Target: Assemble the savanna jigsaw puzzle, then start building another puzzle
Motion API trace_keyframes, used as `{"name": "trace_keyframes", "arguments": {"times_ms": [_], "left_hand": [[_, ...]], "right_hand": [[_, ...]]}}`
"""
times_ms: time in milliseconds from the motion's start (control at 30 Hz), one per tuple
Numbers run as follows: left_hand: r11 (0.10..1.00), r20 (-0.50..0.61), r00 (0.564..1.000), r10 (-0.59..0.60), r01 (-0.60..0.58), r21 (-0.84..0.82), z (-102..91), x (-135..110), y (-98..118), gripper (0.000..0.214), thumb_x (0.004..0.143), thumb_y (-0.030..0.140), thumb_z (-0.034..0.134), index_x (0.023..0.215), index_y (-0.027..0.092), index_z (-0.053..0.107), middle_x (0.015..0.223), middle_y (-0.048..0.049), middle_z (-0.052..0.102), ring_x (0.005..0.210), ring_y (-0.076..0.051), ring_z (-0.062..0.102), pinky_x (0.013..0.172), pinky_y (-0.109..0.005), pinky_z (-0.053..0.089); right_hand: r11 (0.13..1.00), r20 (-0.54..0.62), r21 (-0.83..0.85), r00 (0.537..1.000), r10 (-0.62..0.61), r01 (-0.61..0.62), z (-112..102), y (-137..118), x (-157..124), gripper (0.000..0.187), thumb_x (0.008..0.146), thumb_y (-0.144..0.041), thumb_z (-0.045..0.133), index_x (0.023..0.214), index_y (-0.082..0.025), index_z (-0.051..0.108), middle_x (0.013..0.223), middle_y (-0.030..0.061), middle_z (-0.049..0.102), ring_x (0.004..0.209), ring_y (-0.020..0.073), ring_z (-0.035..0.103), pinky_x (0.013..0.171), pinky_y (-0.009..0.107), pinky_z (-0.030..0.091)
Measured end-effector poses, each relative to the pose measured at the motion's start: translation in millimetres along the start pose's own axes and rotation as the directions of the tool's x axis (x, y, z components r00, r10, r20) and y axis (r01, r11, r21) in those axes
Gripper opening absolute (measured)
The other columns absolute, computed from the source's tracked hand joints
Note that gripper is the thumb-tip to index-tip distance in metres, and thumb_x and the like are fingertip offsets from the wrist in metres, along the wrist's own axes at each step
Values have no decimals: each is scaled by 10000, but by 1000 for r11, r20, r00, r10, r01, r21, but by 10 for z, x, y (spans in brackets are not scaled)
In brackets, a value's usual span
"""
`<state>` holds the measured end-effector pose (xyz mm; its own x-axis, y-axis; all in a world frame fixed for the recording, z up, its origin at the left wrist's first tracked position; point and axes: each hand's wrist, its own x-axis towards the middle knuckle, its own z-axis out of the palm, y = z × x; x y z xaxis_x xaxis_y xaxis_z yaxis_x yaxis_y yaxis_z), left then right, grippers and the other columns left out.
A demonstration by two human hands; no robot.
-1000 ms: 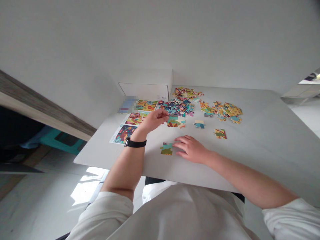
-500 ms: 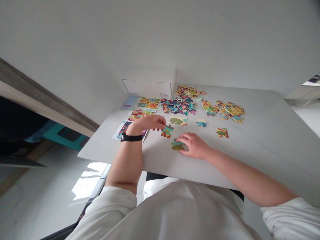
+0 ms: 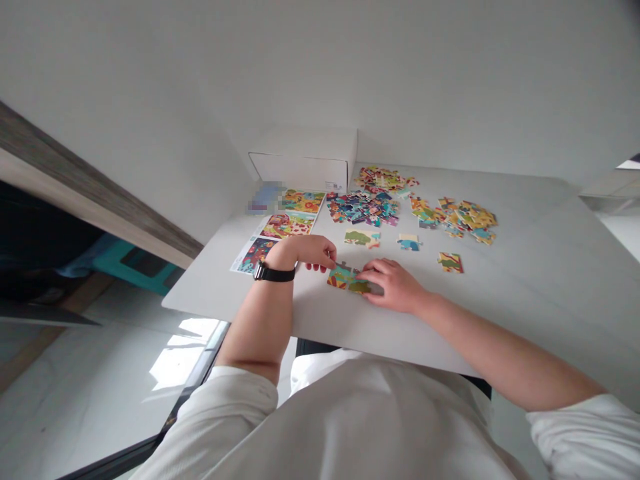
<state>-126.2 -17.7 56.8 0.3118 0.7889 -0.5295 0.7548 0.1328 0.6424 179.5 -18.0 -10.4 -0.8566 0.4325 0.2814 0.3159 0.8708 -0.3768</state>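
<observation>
My left hand [image 3: 309,252], with a black watch on its wrist, pinches a colourful puzzle piece [image 3: 339,275] against the white table [image 3: 525,280]. Right beside it lies a green and teal piece [image 3: 361,287], and my right hand [image 3: 393,283] presses on it with curled fingers. The two pieces touch edge to edge between my hands.
Three loose pieces [image 3: 363,238] lie just beyond my hands. Piles of puzzle pieces [image 3: 364,208] [image 3: 463,218] spread further back. A white box [image 3: 305,160] stands at the far edge by the wall, and a picture sheet [image 3: 283,225] lies at the left.
My left hand picked a piece from the group beyond my hands and brought it toward me. My right hand slid its piece to meet it. Now the two pieces touch.
</observation>
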Motion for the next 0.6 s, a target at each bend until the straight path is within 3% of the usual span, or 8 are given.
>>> {"name": "trace_keyframes", "arguments": {"times_ms": [333,467,600], "left_hand": [[996,-13,997,-80,81,30,51,-1,96,175,615,312,908,703,235,778,656,-36,730,508,-189,614,492,-278,442],[991,-41,995,-90,93,94,63,19,88,208,623,324,915,750,235,776,635,-17,713,495,-177,600,491,-274,433],[970,10,992,-123,118,214,39,20,112,277,685,398,880,877,228,775,719,-13,737,581,-171,639,554,-261,482]], "right_hand": [[997,37,-74,999,-14,17,-26,-28,1,367,926,-300,834,1292,-283,842,1241,123,747,1107,319,665,992,485,516],[996,50,-92,999,-16,21,-33,-35,2,373,936,-304,827,1308,-277,840,1245,129,743,1131,327,647,994,483,500],[991,65,-125,997,-33,41,-48,-31,-1,362,959,-334,817,1317,-285,839,1247,127,739,1134,319,632,987,468,486]]}}
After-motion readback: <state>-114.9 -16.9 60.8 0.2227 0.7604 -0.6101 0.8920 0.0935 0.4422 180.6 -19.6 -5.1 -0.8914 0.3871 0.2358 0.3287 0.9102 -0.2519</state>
